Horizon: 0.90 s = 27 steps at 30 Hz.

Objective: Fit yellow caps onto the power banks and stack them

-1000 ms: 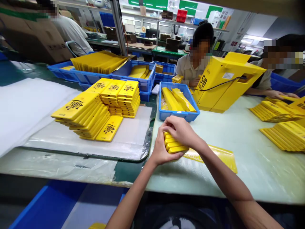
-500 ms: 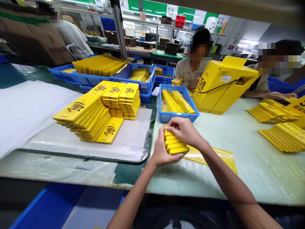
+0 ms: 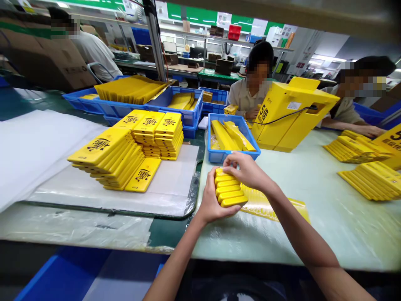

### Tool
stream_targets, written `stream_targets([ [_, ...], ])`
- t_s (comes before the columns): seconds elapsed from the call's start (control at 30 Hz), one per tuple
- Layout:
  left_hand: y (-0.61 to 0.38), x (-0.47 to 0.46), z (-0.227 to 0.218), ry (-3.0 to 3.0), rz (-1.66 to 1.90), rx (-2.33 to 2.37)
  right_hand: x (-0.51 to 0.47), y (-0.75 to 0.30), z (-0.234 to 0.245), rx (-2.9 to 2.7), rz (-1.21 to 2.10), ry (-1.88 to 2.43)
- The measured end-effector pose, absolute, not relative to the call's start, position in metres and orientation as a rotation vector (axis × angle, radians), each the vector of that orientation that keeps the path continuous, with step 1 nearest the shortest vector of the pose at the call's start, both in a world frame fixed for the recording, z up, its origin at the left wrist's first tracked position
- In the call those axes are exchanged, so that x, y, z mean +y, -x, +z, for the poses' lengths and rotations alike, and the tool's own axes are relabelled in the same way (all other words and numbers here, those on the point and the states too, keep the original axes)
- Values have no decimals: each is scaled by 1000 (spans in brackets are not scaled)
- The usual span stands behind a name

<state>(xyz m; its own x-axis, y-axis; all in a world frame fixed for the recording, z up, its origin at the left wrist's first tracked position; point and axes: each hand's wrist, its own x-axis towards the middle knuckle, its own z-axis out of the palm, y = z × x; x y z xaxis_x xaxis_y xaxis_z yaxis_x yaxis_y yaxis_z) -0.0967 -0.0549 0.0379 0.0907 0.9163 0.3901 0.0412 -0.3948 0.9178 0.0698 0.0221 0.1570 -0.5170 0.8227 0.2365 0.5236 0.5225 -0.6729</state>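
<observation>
My left hand (image 3: 213,205) is wrapped around a stack of several yellow power banks (image 3: 230,190), held on edge above the pale mat. The rounded ends of the power banks face me. At the far end of the stack, my right hand (image 3: 242,167) has its fingers bent and thumb and forefinger close together. Whatever lies between those fingertips is too small or hidden to tell. Partly under my right forearm, a yellow plastic sheet (image 3: 269,205) lies flat on the mat. Just beyond my hands stands a blue bin (image 3: 233,156) with yellow sheets or sleeves inside.
To the left, stacked yellow power banks (image 3: 103,150) with black lettering rest on a white-covered board (image 3: 175,196). Blue crates (image 3: 184,110) stand behind them. A large yellow box (image 3: 278,117) with a black cable is at the right, near more stacks (image 3: 372,179). Co-workers sit across the table.
My right fingers have lifted and shifted slightly at the stack's far end, so more of the top power banks shows. My left hand keeps its hold. A co-worker's hand at right has moved.
</observation>
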Motion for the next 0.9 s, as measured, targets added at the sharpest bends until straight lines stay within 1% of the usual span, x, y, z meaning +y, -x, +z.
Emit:
stream_targets([
  [0.13,95,-56,36,-1590,1416,950,27,-99,145,-2108,620,1301],
  [0.2,95,-56,35,-1577,1423,934,30,-117,146,-2000,661,1372],
  [0.3,94,-56,35,-1566,1427,921,26,-120,152,-1931,886,1242],
  [0.37,94,-56,35,-1568,1423,924,19,-108,153,-1983,918,1127],
  [0.47,94,-57,35,-1575,1414,947,10,-94,146,-2090,725,1102],
  [0.57,94,-57,34,-1587,1417,969,8,-106,140,-2135,498,1219],
  [0.67,95,-58,33,-1591,1417,975,10,-123,146,-2043,309,1382],
  [0.7,95,-58,34,-1592,1418,976,10,-123,150,-1999,299,1382],
  [0.77,95,-58,35,-1592,1424,970,10,-107,158,-1992,415,1264],
  [0.83,95,-58,37,-1591,1434,958,10,-81,164,-2111,619,1082],
  [0.9,95,-57,38,-1586,1441,951,15,-59,166,-2247,712,1027],
])
